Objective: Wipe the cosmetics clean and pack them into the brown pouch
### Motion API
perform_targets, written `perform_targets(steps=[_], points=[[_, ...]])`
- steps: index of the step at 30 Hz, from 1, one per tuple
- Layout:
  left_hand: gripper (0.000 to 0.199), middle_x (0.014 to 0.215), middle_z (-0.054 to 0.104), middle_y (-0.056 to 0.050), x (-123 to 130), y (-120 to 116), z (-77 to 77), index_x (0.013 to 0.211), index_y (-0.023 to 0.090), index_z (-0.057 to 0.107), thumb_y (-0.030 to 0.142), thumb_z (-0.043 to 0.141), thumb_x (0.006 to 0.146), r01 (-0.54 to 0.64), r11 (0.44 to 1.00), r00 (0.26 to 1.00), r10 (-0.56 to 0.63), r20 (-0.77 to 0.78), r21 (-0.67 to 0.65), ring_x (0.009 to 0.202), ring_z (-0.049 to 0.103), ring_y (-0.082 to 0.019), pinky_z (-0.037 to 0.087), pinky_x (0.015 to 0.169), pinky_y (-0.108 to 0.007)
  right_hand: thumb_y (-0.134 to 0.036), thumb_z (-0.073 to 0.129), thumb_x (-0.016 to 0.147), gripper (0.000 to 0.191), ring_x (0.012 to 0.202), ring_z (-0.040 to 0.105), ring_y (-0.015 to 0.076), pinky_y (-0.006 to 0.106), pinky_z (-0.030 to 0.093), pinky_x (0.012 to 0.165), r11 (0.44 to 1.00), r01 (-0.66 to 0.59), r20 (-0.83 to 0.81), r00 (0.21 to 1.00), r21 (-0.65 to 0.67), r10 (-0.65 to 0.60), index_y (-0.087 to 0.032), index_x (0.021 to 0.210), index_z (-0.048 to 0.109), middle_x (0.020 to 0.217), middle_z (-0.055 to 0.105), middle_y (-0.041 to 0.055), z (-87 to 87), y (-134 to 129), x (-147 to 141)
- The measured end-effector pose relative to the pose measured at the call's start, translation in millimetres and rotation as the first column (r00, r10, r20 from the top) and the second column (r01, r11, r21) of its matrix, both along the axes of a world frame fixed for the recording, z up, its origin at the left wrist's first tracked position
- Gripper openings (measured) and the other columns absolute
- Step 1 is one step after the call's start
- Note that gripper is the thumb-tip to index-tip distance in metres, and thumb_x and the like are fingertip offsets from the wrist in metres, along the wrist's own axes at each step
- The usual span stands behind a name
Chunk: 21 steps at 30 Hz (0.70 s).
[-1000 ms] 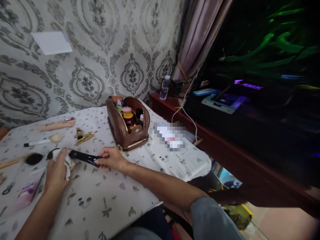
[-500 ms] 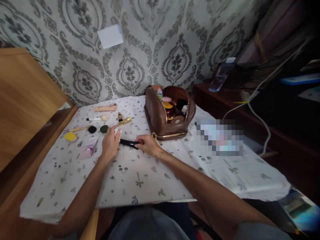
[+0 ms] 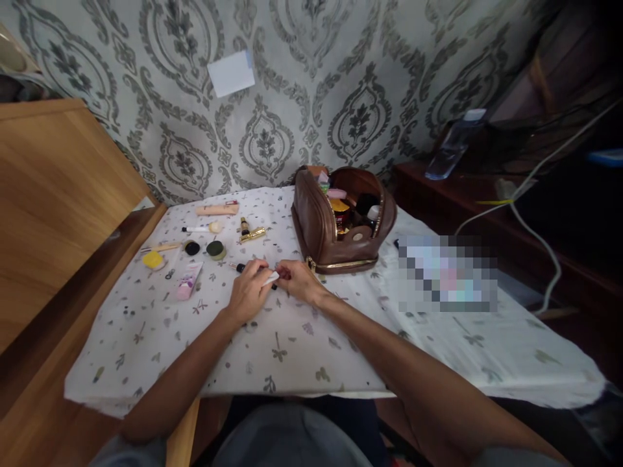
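Above the patterned white cloth, my two hands nearly meet. My left hand (image 3: 249, 292) is closed around a slim black cosmetic stick (image 3: 238, 267), with a white tissue (image 3: 270, 278) pinched in its fingers. The stick's far end, with a pale pinkish tip, pokes out past the knuckles; its middle is covered. My right hand (image 3: 298, 282) pinches the near end of the same stick. The brown cosmetic bag (image 3: 318, 227), unzipped and full of jars and bottles, stands just beyond my right hand.
Left of my hands lie a pink-white tube (image 3: 189, 282), a green jar (image 3: 215, 250), a black-topped jar (image 3: 191, 248), a yellow item (image 3: 154, 261), a makeup brush (image 3: 202, 228), a gold tube (image 3: 252, 235) and a peach tube (image 3: 217, 209). A blurred-out object (image 3: 448, 272) lies right.
My left hand, with the tissue, has slid right along the black stick toward my right hand, covering more of it. The view has shifted slightly left.
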<state>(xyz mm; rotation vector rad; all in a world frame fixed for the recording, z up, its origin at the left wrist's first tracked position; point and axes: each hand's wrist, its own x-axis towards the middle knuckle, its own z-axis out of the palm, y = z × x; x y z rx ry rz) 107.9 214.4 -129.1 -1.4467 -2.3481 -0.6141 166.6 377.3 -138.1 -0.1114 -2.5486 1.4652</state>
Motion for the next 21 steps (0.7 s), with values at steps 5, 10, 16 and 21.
perform_targets(steps=[5, 10, 16, 21], points=[[0.02, 0.104, 0.061, -0.006, -11.9, -3.7, 2.8, 0.093, 0.021, 0.065, 0.03, 0.048, 0.097, -0.093, 0.995, 0.996, 0.094, 0.004, -0.048, 0.1, 0.055, -0.021, 0.047, 0.083, -0.031, -0.012, 0.067, 0.073, 0.003, 0.06, 0.051, 0.0097, 0.021, 0.039, 0.06, 0.999, 0.008, 0.022, 1.0, -0.032, -0.008, -0.015, 0.074, 0.064, 0.062, 0.057, -0.0041, -1.1, -2.0, 0.8], [0.03, 0.099, 0.063, -0.008, -38.4, -15.2, 2.1, 0.089, 0.019, 0.064, 0.036, 0.042, 0.099, -0.311, 0.947, 0.95, 0.312, -0.002, -0.078, 0.099, 0.056, -0.024, 0.045, 0.083, -0.033, -0.01, 0.065, 0.074, 0.007, 0.06, 0.051, 0.0092, 0.02, 0.04, 0.06, 0.998, -0.009, 0.032, 0.999, -0.065, 0.011, -0.016, 0.073, 0.062, 0.062, 0.057, -0.0045, 2.4, -4.4, 3.0], [0.035, 0.096, 0.065, -0.011, -57.2, -24.6, 4.1, 0.089, 0.019, 0.064, 0.04, 0.038, 0.099, -0.469, 0.873, 0.876, 0.479, 0.061, -0.136, 0.096, 0.06, -0.026, 0.043, 0.08, -0.033, -0.01, 0.064, 0.077, 0.007, 0.059, 0.051, 0.0097, 0.021, 0.039, 0.06, 0.999, -0.027, 0.037, 0.999, -0.021, 0.028, -0.017, 0.075, 0.062, 0.062, 0.056, -0.0047, 8.2, -5.8, 6.1], [0.029, 0.069, 0.059, -0.005, -57.7, -23.9, 9.0, 0.069, 0.021, 0.057, 0.041, 0.054, 0.09, -0.482, 0.874, 0.789, 0.403, 0.463, 0.061, 0.083, 0.06, -0.025, 0.039, 0.074, -0.03, -0.019, 0.067, 0.082, 0.007, 0.064, 0.054, 0.0123, 0.023, 0.036, 0.062, 0.977, -0.059, 0.065, 0.997, 0.205, 0.046, -0.018, 0.089, 0.067, 0.071, 0.062, -0.002, 13.9, -11.0, 10.7]])
